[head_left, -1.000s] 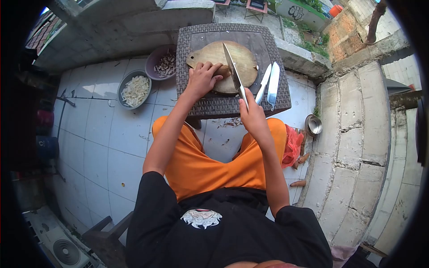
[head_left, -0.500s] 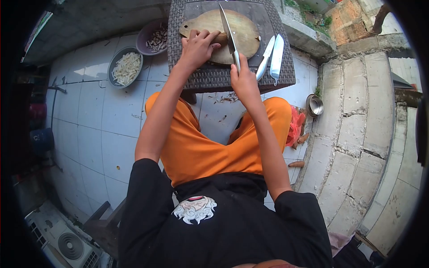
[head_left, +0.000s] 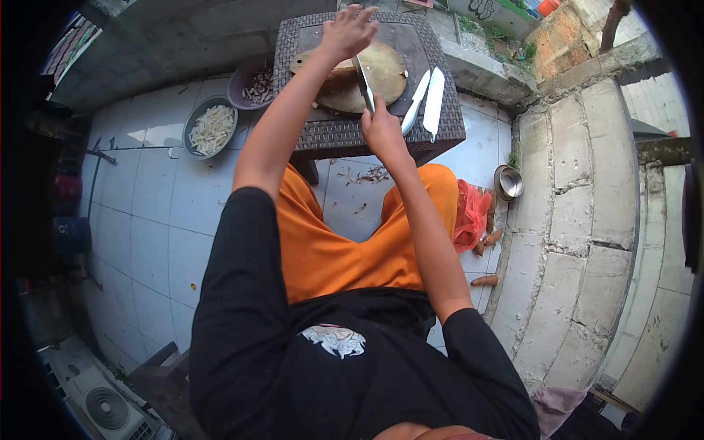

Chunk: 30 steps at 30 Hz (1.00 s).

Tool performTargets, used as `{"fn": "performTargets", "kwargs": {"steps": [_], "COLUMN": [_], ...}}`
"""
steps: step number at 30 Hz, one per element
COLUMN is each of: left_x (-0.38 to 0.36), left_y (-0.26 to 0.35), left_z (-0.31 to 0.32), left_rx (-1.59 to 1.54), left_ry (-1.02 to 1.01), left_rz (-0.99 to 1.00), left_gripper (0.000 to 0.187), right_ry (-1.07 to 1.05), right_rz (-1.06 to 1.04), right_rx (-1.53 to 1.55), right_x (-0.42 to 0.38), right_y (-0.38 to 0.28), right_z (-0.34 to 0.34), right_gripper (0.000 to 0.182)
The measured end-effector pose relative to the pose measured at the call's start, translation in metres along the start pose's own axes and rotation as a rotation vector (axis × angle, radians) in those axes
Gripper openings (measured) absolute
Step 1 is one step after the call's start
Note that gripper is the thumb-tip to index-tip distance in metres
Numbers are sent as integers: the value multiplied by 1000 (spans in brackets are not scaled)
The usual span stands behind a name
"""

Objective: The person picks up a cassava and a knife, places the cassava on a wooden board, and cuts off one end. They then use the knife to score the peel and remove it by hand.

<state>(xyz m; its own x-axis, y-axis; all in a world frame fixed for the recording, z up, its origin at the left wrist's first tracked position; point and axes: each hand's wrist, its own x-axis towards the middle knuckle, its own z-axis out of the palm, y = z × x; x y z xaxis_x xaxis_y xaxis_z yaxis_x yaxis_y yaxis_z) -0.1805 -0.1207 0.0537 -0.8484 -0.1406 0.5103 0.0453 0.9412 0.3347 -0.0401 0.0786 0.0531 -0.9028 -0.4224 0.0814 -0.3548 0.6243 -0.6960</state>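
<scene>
My right hand (head_left: 384, 135) grips the handle of a kitchen knife (head_left: 363, 78), whose blade stands over the round wooden cutting board (head_left: 389, 67). Beside the blade lies a brown-skinned root (head_left: 337, 78), partly covered by my left forearm. My left hand (head_left: 350, 34) is raised over the far side of the board, fingers spread and holding nothing. To the right on the woven table (head_left: 330, 138) lie a white-handled knife (head_left: 416, 104) and a broad white blade (head_left: 434, 103).
Left of the table, a grey bowl (head_left: 188, 141) holds pale cut strips and a purple bowl (head_left: 233, 89) holds peelings. Scraps litter the tiles under the table. At right are a red plastic bag (head_left: 473, 216), brown roots (head_left: 485, 280) and metal bowls (head_left: 508, 182) near a low wall.
My left hand has let go of the root and moved up and away with fingers opening. The knife is now lower and shifted left. The whole view has tilted slightly.
</scene>
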Motion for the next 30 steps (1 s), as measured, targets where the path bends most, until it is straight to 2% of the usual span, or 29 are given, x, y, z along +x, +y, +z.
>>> {"fn": "performTargets", "kwargs": {"steps": [1,2,4,9,12,14,17,20,22,25,27,30], "left_x": [11,14,22,17,12,3,-19,-12,-3,-5,3,0], "left_y": [3,1,-7,-28,-36,-40,-65,-58,-52,-56,-61,-55], "left_z": [8,18,41,48,57,54,39,36,33,31,19,-41], "left_rx": [86,89,-46,-173,-208,-84,78,-52,-148,-163,-228,-325], "left_ry": [-104,-101,-311,-418,-420,-344,-462,-387,-350,-332,-219,-173], "left_rz": [-7,-8,-181,-314,-293,-136,-187,-213,-234,-245,-186,-192], "left_gripper": [56,56,53,53,52,53,53,53,53,55,57,59], "right_ry": [-3,-16,-42,-182,-143,-158,-83,-139,-133,-129,-135,-127], "right_rz": [-5,26,103,163,198,230,183,160,168,156,153,151], "right_rx": [0,-7,-8,-125,-180,-213,-338,-423,-254,-216,-173,-107], "right_x": [0,-1,8,33,21,8,-4,5,11,14,20,22], "right_y": [1,-1,-5,-37,-40,-43,-33,-35,-30,-27,-23,-17], "right_z": [1,0,-4,-28,-14,7,38,30,24,19,15,12], "right_gripper": [43,43,42,37,40,43,49,53,52,52,52,50]}}
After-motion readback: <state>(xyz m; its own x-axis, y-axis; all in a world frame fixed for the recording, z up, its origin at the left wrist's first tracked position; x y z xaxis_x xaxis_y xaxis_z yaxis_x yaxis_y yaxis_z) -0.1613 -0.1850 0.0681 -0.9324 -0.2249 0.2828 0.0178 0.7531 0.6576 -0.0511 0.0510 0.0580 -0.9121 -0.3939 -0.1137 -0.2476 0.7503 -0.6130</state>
